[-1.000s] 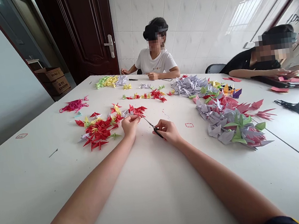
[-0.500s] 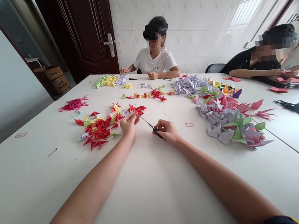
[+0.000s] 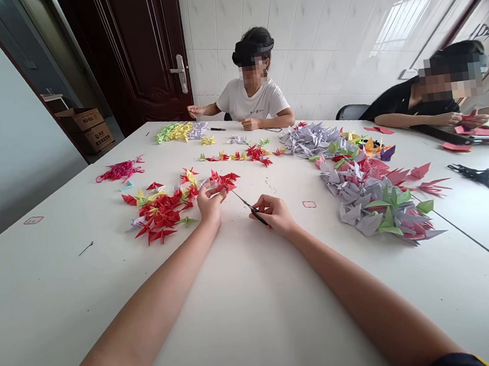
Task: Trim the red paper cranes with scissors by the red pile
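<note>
left hand [image 3: 210, 206]: fingers [image 3: 221, 190] closed on a red paper crane [image 3: 225, 179] | right hand [image 3: 276, 214]: fingers [image 3: 265, 205] closed around scissors [image 3: 251, 209] | both just right of the heap of red cranes [image 3: 163, 212] on the tabletop [image 3: 108, 306]

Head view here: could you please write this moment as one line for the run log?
left hand: at red paper crane | right hand: holding scissors

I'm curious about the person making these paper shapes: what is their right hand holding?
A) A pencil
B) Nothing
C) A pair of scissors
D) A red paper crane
C: the right hand grips a pair of scissors with dark handles, the blades pointing away from the hand.
</note>
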Demonstrator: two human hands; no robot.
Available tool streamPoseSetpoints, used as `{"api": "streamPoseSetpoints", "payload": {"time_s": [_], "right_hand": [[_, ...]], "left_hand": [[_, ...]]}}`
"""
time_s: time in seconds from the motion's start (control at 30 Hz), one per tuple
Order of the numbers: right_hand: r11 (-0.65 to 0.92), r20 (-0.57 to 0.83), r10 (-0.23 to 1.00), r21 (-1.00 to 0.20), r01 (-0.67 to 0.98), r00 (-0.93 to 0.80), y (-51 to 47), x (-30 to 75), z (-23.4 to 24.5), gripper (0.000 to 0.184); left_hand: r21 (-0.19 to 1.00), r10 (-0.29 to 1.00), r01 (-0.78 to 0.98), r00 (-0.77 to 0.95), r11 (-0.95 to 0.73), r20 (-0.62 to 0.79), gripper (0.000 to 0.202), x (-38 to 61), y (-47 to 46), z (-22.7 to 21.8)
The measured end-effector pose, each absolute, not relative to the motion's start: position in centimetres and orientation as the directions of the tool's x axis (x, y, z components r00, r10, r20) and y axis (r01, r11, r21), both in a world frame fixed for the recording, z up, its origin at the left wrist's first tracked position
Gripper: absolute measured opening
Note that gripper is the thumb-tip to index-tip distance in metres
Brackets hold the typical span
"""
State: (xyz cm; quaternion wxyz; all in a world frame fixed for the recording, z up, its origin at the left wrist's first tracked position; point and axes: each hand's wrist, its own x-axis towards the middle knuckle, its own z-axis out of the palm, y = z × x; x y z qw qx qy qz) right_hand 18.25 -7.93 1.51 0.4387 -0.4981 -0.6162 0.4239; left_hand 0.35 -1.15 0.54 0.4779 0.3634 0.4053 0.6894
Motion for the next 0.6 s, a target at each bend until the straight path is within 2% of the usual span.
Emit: {"api": "streamPoseSetpoints", "payload": {"time_s": [0.07,0.4,0.6], "right_hand": [[0.152,0.124,0.984,-0.958,0.244,-0.124,-7.97,18.22,1.49,0.027],[0.245,0.212,0.968,-0.91,0.333,-0.134,-8.06,17.98,1.2,0.022],[0.29,0.271,0.957,-0.863,0.414,-0.105,-7.94,18.09,0.88,0.019]], "left_hand": [[0.913,0.96,-0.355,-0.255,-0.203,0.114,0.051,0.37,-1.21,0.67],[0.924,0.967,-0.319,-0.204,-0.211,0.15,0.033,0.56,-0.96,0.43],[0.917,0.972,-0.348,-0.197,-0.195,0.131,0.032,0.63,-0.97,0.41]]}}
